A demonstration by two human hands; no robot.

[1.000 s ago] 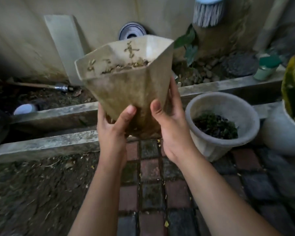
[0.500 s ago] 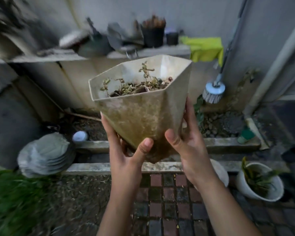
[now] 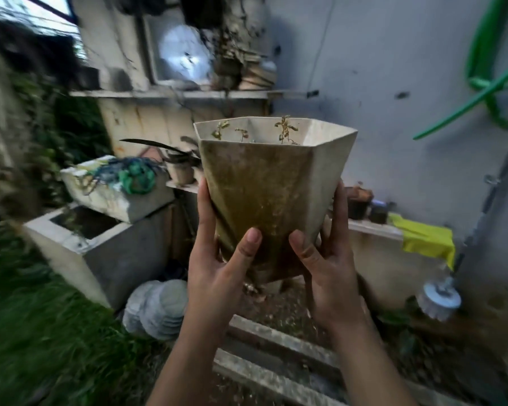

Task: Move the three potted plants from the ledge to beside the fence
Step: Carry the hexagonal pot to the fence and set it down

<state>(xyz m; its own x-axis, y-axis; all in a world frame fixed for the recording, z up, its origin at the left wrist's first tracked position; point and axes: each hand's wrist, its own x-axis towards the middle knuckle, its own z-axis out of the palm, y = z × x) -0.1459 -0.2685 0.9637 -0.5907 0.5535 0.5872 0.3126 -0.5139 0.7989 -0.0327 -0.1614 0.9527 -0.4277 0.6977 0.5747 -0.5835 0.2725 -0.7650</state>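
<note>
I hold a tall, angular, dirty cream plant pot [image 3: 272, 183] up in front of me with both hands. A few thin dry sprigs poke above its rim. My left hand [image 3: 217, 259] grips the pot's lower left side, thumb across the front. My right hand [image 3: 326, 259] grips the lower right side, fingers up along the wall. Behind the pot runs a low ledge [image 3: 373, 227] against the wall. On it stand small dark pots [image 3: 358, 200] to the right and a potted plant with long dark leaves [image 3: 179, 165] to the left.
A yellow cloth [image 3: 425, 238] hangs over the ledge's right end. A concrete trough [image 3: 100, 244] and a white box with green rope [image 3: 118, 189] stand at left, grass [image 3: 27, 332] below them. Stacked grey discs [image 3: 159, 309] lie on the ground. A green hose [image 3: 487, 77] hangs at upper right, a brush [image 3: 439, 300] below it.
My view has swung up and to the left; the brick paving and white pots have left the frame. The pot stays in both hands, now upright and level with my eyes.
</note>
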